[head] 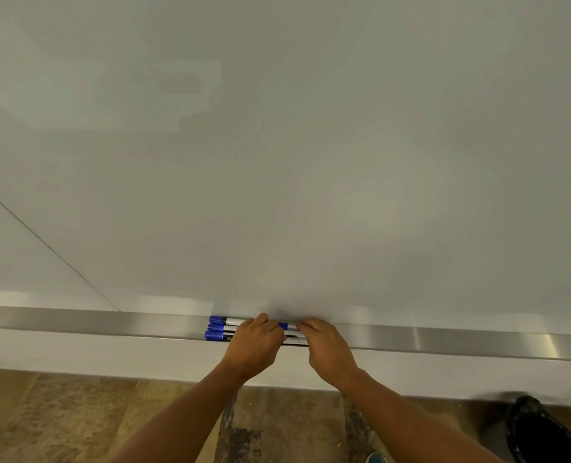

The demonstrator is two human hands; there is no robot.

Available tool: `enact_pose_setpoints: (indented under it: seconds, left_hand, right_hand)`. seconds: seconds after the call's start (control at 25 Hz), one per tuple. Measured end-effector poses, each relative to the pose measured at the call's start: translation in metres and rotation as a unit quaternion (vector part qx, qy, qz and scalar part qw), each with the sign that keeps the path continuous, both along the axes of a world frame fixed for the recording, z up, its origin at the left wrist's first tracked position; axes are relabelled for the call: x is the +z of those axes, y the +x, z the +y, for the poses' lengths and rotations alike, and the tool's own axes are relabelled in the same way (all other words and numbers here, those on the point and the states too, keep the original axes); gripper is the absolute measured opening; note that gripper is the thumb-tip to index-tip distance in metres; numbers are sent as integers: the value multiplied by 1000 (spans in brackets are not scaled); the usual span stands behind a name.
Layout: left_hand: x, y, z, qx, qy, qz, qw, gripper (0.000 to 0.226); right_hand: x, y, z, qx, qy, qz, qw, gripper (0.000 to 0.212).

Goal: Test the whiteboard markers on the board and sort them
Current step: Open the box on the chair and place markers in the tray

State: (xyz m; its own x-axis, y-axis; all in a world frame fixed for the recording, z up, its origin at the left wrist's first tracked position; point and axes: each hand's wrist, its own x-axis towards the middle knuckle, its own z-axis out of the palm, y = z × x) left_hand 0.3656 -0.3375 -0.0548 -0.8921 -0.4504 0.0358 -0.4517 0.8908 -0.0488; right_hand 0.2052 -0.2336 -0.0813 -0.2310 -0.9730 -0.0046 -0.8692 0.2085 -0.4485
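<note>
Three whiteboard markers [220,328] with blue caps lie side by side on the metal tray [110,320] under the whiteboard [277,145], caps pointing left. My left hand [254,345] rests over their middles with fingers curled onto them. At their right ends is my right hand [327,350], its fingers also curled on the markers. Between my hands a short stretch of barrels [291,332] shows. The board surface is blank.
The metal tray runs the full width below the board. A seam [43,242] crosses the board at the left. Below is a white wall strip and worn flooring [60,422]. A dark object [541,429] sits at the lower right.
</note>
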Motion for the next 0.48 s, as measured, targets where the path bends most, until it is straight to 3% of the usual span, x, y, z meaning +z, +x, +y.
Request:
enact_pose_setpoints:
  seconds: [0.24,0.48]
  left_hand:
    - [4,-3,3,14,34,33,999,15]
    - [9,-27,17,7,133,53,990,37]
  right_hand:
    - [1,-6,19,-171,-102,-92,976,34]
    - [7,-25,47,-188,-82,-57,977,33]
